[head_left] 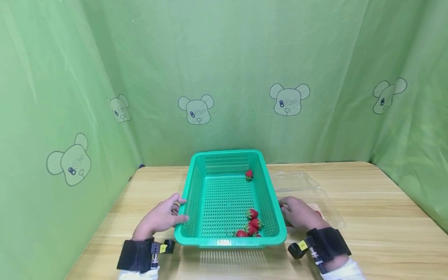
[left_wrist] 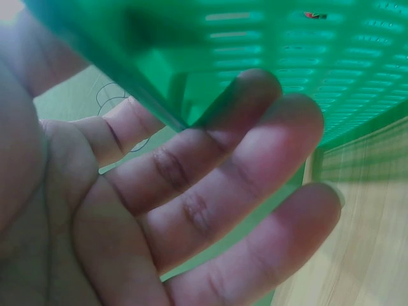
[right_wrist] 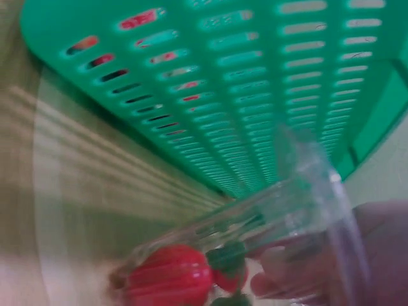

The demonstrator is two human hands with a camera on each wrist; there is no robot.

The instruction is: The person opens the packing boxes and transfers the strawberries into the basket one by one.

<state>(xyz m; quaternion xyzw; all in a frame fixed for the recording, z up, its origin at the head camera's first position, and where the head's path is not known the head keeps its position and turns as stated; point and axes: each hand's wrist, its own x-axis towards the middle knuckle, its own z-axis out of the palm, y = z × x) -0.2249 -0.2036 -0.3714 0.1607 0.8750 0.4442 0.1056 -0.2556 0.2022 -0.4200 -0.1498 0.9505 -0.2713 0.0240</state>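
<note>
A green slotted plastic basket (head_left: 229, 206) stands on the table with several strawberries (head_left: 252, 214) inside, mostly in its near right corner. My left hand (head_left: 162, 216) grips the basket's left rim, thumb over the edge; its other fingers (left_wrist: 274, 140) lie under the rim against the outer side. On the basket's right, my right hand (head_left: 297, 212) reaches down into a clear plastic box (head_left: 330, 204). In the right wrist view, its fingertips are behind the box's clear wall, beside a red strawberry (right_wrist: 169, 277) with green leaves. Whether they pinch one is hidden.
The box's clear lid (head_left: 292, 180) lies folded open behind it, beside the basket's right wall. A pale wooden table (head_left: 378, 210) extends under everything. Green curtains (head_left: 241, 77) with printed bear heads hang behind and on both sides.
</note>
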